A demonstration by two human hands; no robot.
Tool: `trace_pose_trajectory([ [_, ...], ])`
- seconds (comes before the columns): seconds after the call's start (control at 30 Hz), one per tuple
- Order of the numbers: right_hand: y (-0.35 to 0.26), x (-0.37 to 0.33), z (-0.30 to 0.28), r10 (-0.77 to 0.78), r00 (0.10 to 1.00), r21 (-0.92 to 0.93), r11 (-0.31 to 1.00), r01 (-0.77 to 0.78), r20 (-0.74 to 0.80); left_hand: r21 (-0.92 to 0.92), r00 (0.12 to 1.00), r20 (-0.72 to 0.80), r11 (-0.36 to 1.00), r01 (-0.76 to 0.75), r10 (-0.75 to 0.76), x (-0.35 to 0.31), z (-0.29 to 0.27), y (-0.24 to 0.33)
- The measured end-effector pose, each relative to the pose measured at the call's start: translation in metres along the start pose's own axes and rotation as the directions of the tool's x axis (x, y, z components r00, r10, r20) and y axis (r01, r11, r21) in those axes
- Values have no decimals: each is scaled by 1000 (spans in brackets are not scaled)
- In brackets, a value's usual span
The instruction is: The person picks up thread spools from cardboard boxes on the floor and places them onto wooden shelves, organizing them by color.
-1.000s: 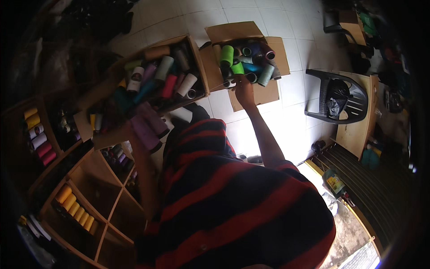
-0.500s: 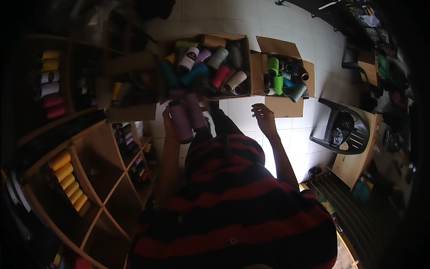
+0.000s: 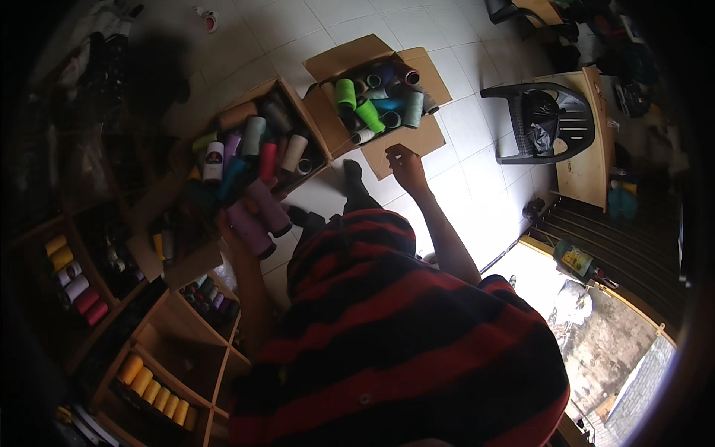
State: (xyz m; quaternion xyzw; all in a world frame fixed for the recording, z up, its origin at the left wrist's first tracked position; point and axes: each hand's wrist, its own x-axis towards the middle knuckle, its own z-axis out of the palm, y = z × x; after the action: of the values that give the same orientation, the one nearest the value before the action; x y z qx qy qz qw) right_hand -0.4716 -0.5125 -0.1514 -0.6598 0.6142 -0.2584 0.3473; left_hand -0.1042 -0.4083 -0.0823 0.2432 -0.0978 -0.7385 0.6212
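Note:
My left hand is wrapped round a purple thread spool. A second purple thread spool lies right alongside it, also in that grip as far as I can see. Both are at the near edge of a cardboard box packed with spools in white, teal, red, beige and grey. Over the front flap of a smaller cardboard box, my right hand has its fingers curled in; whatever is in them, if anything, is too small to make out. Bright green spools lie in that smaller box.
A wooden cubby shelf with yellow spools stands at the left. Further right is a black plastic chair holding a black bag, beside a wooden board. An open doorway is at lower right.
The whole view has turned, so the boxes now sit tilted and further left. My right hand's fingers have drawn in, above the smaller box's flap. The purple spools remain in my left hand.

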Motion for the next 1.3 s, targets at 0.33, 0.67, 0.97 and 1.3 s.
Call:
trace_pose_trajectory([
  [0.33, 119, 125, -72, 396, 865, -208, 860, -467, -307, 35, 948, -305, 994, 106, -90, 65, 36, -70],
  [0.67, 164, 140, -106, 242, 934, 105, 969, -222, -262, -20, 924, -376, 998, 67, -69, 100, 93, -98],
  [0.97, 168, 150, -143, 363, 931, 412, 855, -316, -38, 151, 869, -494, 980, 128, -37, 123, 92, -102],
  [1.3, 120, 177, -121, 121, 986, 308, 939, -152, 118, 76, 856, -517, 997, 17, 25, 114, 98, -112],
])
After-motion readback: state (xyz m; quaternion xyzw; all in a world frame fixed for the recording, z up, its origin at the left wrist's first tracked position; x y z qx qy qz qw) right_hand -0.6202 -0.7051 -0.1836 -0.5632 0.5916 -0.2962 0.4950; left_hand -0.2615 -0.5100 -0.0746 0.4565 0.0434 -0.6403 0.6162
